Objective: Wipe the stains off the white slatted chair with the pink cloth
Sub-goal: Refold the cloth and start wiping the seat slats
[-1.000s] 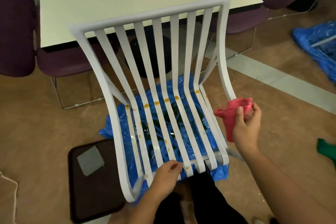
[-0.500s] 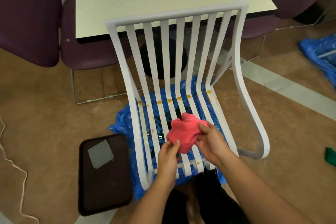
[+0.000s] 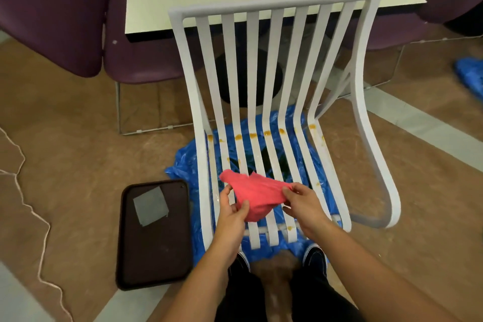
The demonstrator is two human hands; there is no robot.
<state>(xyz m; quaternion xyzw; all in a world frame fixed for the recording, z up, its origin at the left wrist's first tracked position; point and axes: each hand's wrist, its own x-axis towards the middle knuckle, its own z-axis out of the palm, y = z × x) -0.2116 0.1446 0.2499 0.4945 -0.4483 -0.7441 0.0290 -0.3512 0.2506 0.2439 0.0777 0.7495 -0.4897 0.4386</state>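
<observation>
Over curved white slats [image 3: 253, 60], both hands [image 3: 231, 213] [image 3: 304, 204] pinch crumpled pink cloth [image 3: 257, 195].

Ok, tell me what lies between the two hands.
In the head view, the pink cloth spans from the left hand to the right hand, both pinching it above the white slatted chair.

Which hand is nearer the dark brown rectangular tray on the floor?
Left. The left hand grips the pink cloth just right of the tray; the right hand holds the cloth's far side.
</observation>
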